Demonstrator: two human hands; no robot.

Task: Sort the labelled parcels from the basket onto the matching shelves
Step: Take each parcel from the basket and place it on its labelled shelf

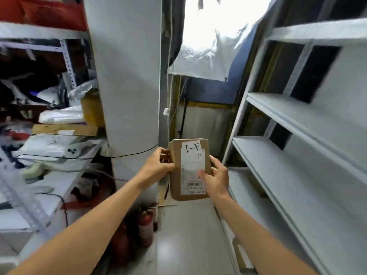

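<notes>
While we hold one brown parcel [189, 169] marked A-1 upright in mid-air between two outstretched arms, our left hand [158, 165] grips its left edge and our right hand [215, 175] its right, beside three bare grey shelves [297, 124].

**Both arms out, hands closed on either side**

Two bare forearms reach forward and converge. The left hand [156, 165] grips with fingers curled round an edge, thumb in front. The right hand [216, 175] clasps opposite, thumb pressed flat.

Both forearms bare — no sleeves, no gloves, no jewellery visible.
</notes>
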